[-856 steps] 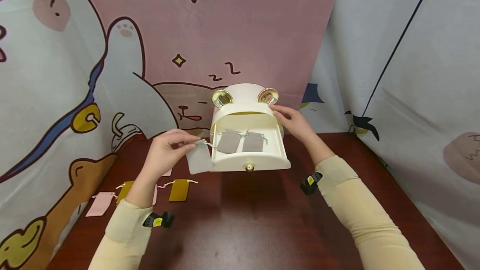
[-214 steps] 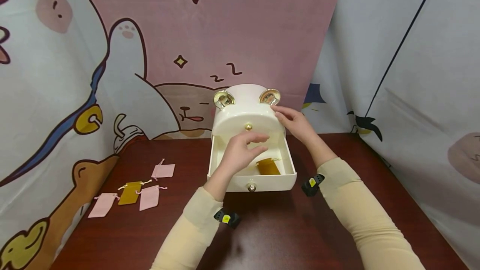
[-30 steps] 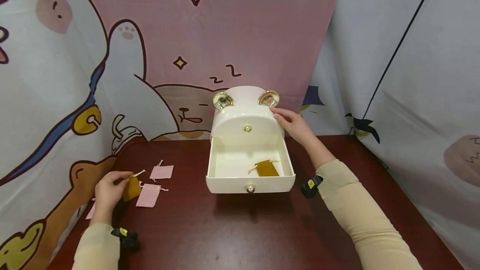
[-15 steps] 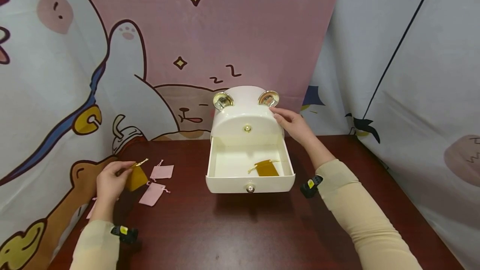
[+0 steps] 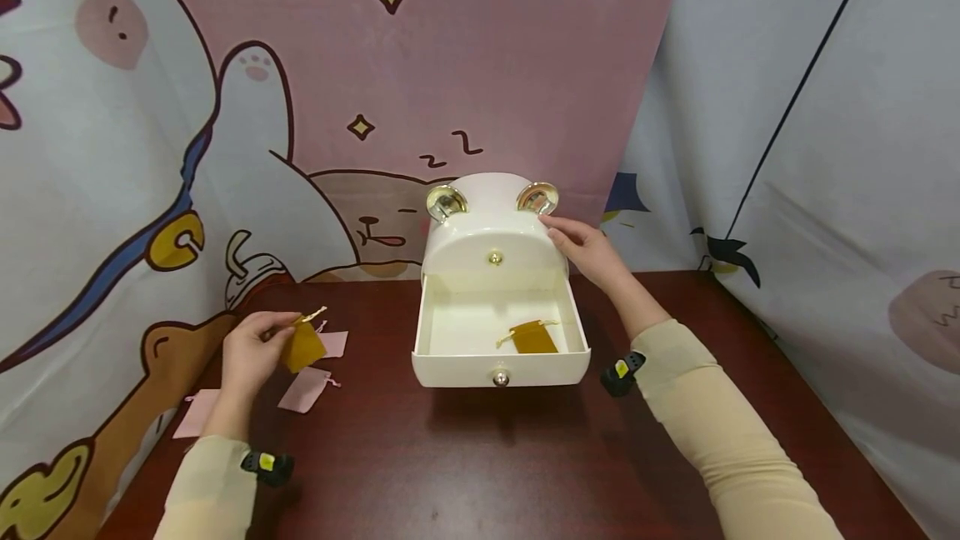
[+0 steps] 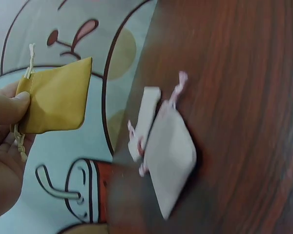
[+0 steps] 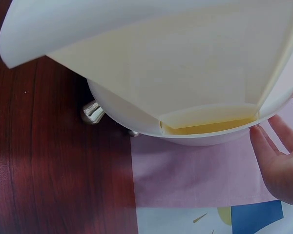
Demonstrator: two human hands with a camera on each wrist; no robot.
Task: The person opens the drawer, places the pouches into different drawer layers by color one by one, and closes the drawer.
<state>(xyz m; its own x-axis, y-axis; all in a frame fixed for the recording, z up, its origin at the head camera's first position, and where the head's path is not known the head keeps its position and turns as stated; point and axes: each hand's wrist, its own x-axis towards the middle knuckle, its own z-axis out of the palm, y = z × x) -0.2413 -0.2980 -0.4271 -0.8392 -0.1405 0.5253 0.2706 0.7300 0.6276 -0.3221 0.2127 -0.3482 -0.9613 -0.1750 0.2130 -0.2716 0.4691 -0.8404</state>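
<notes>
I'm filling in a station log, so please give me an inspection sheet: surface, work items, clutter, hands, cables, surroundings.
Surface: dark reddish-brown table, wood-grained.
Work items: white two-drawer box, upper drawer shut, lower drawer pulled out with one mustard drawstring pouch inside; three pink drawstring pouches lie on the table.
Clutter: nothing seen.
Hands: left hand pinches another mustard drawstring pouch, raised; right hand touches the box's upper side.
Cables: nothing seen.
Surroundings: cartoon-printed fabric backdrop.
</notes>
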